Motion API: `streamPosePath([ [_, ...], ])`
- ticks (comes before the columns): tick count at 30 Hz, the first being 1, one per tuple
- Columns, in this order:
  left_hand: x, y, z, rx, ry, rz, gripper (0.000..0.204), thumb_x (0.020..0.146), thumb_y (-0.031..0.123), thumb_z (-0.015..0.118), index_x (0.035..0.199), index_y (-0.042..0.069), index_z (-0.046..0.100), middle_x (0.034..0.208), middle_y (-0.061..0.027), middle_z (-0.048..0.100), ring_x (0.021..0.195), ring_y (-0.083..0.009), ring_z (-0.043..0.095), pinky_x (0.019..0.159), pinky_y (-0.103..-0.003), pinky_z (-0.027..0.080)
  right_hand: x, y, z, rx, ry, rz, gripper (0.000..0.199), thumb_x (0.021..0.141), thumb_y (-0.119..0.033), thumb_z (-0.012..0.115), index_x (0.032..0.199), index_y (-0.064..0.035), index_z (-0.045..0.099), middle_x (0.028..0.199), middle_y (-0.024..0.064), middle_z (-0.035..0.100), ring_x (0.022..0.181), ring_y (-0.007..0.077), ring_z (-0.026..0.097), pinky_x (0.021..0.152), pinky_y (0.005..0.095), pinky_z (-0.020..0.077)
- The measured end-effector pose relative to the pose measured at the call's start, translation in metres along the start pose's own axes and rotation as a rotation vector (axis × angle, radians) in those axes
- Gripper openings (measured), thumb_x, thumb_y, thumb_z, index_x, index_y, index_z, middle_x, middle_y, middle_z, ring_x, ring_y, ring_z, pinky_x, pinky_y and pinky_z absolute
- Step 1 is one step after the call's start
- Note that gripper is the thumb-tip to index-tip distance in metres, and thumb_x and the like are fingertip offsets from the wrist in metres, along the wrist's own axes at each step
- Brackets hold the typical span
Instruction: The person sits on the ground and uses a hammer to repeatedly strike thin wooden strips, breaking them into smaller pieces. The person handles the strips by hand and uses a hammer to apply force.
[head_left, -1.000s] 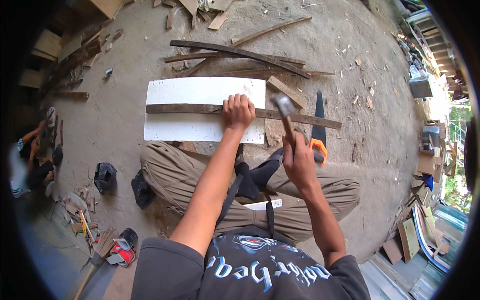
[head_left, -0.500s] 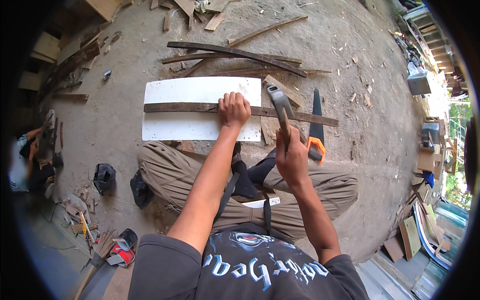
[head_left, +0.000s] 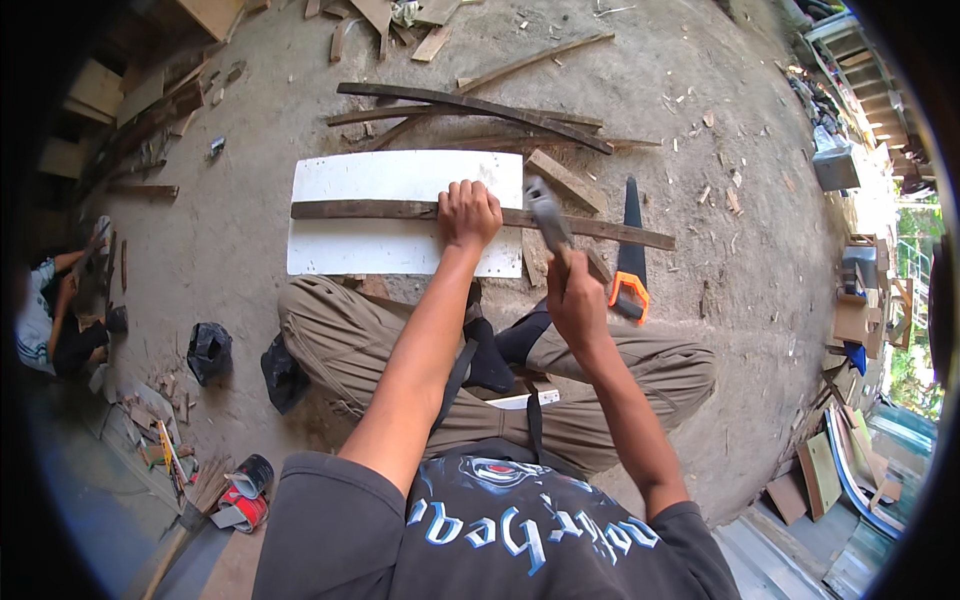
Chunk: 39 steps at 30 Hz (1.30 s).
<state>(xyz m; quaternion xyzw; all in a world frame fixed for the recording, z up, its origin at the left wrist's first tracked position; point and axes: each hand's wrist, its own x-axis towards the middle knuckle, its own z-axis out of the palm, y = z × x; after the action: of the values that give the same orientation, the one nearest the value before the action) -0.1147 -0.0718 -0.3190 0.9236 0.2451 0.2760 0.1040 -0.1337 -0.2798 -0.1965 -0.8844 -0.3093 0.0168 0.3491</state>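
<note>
My left hand (head_left: pixel 469 214) is closed around a long, dark wooden strip (head_left: pixel 360 209) and holds it against a white rectangular board (head_left: pixel 380 262). The strip runs lengthwise across the board and juts out past its right edge. In my right hand (head_left: pixel 578 300) is a hammer (head_left: pixel 548 220), gripped by its wooden handle. Its metal head, slightly blurred, is over the strip just right of the board's edge; whether they touch, I cannot tell. A handsaw (head_left: pixel 632 260) with a black blade and orange handle lies to the right, partly under the strip's end.
Beyond the board, several wooden strips (head_left: pixel 470 103) lie crossed, with a short wood block (head_left: pixel 567 181) nearer. Black bags (head_left: pixel 209 356) stand at the left, beside wood scraps and a broom (head_left: pixel 205 488). Another person (head_left: pixel 62 315) sits at the far left. Panels (head_left: pixel 820 475) lean at the right.
The hammer has swung slightly left and its head has tilted. My right hand has shifted a little left with it. My left hand stays on the wooden strip.
</note>
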Motion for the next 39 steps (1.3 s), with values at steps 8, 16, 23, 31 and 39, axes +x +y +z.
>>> streamPosePath([
  [8,-0.002,-0.005,0.000,-0.006,-0.008,-0.036,0.013,0.082,0.017,0.056,0.074,0.008,0.061,0.082,-0.0098,0.063,0.084,-0.0296,0.059,0.076,-0.045,0.045,0.002,-0.030,-0.032,0.045,-0.154,0.108,0.020,0.097,-0.018,0.059,0.099,-0.0009,0.049,0.070,0.0310,0.062,0.066,0.0519,0.061,0.059,0.0613,0.0443],
  [16,0.002,-0.006,0.002,0.016,0.020,0.000,0.013,0.081,0.019,0.057,0.075,0.008,0.060,0.081,-0.0096,0.062,0.081,-0.0284,0.058,0.073,-0.043,0.044,-0.015,0.029,-0.017,-0.156,-0.304,0.196,0.024,0.097,-0.023,0.057,0.098,-0.0002,0.048,0.071,0.0328,0.062,0.068,0.0536,0.061,0.062,0.0619,0.0468],
  [23,0.000,-0.003,-0.002,0.009,0.002,0.000,0.014,0.083,0.018,0.056,0.075,0.008,0.060,0.080,-0.0096,0.061,0.081,-0.0283,0.057,0.074,-0.043,0.043,0.009,-0.006,-0.004,0.046,-0.083,0.131,0.025,0.097,-0.022,0.057,0.103,0.0013,0.050,0.075,0.0323,0.064,0.073,0.0533,0.062,0.066,0.0614,0.0474],
  [31,0.000,-0.008,-0.001,0.000,-0.003,-0.015,0.014,0.083,0.018,0.056,0.076,0.008,0.062,0.082,-0.0101,0.063,0.082,-0.0285,0.058,0.076,-0.043,0.044,0.023,-0.014,-0.030,0.098,-0.100,0.236,0.024,0.099,-0.022,0.055,0.101,0.0010,0.051,0.075,0.0351,0.063,0.074,0.0552,0.062,0.067,0.0625,0.0474],
  [39,0.001,-0.006,0.001,-0.003,-0.011,0.005,0.017,0.084,0.022,0.056,0.076,0.008,0.061,0.082,-0.0102,0.063,0.082,-0.0295,0.058,0.075,-0.043,0.044,-0.016,0.022,-0.012,0.130,-0.045,0.333,0.021,0.100,-0.022,0.056,0.101,-0.0003,0.056,0.072,0.0300,0.063,0.069,0.0487,0.064,0.061,0.0538,0.0468],
])
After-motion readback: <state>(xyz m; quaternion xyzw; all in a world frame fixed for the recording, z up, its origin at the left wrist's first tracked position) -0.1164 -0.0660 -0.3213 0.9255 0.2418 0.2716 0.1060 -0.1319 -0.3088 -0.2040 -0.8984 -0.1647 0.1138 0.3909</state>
